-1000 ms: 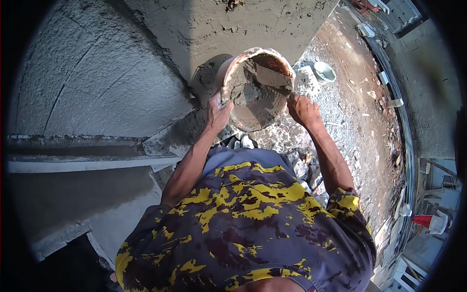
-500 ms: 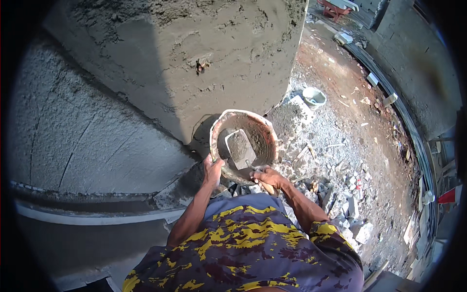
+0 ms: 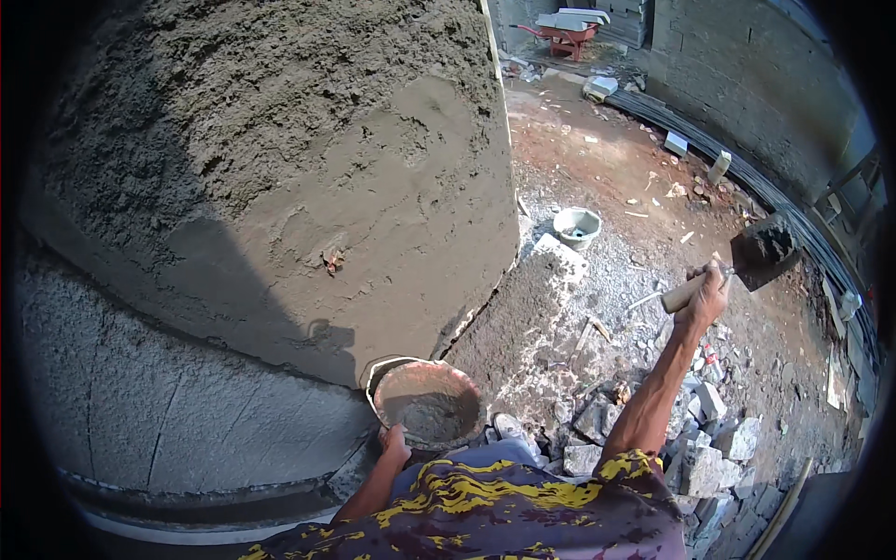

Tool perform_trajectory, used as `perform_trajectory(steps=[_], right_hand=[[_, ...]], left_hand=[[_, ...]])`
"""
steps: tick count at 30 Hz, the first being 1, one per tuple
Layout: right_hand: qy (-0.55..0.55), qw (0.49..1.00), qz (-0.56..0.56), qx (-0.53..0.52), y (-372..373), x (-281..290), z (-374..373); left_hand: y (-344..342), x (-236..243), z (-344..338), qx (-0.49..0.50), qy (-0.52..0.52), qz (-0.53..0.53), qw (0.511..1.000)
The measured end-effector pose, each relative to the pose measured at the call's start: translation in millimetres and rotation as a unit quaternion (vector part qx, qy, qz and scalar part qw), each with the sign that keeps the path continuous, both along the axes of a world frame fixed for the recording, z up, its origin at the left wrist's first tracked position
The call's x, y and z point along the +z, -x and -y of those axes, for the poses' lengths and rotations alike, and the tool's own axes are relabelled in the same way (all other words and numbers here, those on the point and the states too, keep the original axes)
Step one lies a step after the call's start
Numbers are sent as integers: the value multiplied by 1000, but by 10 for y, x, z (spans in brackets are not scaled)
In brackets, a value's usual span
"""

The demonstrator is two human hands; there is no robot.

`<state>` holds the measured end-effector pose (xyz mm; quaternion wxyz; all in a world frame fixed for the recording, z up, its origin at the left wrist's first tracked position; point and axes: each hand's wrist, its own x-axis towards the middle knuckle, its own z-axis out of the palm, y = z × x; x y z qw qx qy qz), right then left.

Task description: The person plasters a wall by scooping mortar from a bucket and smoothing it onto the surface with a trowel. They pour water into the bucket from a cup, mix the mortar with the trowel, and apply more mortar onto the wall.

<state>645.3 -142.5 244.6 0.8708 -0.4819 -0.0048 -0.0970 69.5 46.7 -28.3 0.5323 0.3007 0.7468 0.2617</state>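
My right hand (image 3: 706,295) is raised out to the right, closed around the wooden handle of a trowel (image 3: 765,250). Dark mortar clings to part of the trowel's blade. Down near my body, my left hand (image 3: 396,442) grips the near-left rim of a round bucket (image 3: 471,385). Wet grey mortar (image 3: 431,416) lies inside it. Just beyond the bucket stands a wall (image 3: 401,233) coated in wet mortar, smoother low down and rough higher up. A small reddish-brown fitting (image 3: 331,261) sticks out of it.
Broken rubble (image 3: 700,462) lies by my right side. A pale basin (image 3: 577,227) stands on the gritty ground past the wall's corner. Long bars (image 3: 653,110) run along the far wall, near a red wheelbarrow (image 3: 567,39). A rough grey slope (image 3: 187,373) is at left.
My right hand has swung the trowel up and right, out of the bucket; the mortar load on its blade is mostly gone. My left hand stays on the rim. The view has tilted upward.
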Motion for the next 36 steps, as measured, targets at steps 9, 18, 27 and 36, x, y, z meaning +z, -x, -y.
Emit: perform_trajectory(steps=[9,18,27,36], right_hand=[[116,896,-6,-428,-946,-696,-2341],[559,654,151,487,2161,-3070,-1401],[568,358,741,31,2705,-3433,-984],[601,384,313,627,2535,-2067,-1055]], left_hand=[[458,-250,410,163,24,-14,986],[560,-1218,408,106,-6,-44,993],[-1068,698,302,-314,-207,-79,923],[-1233,1494,14,-371,-275,104,881]])
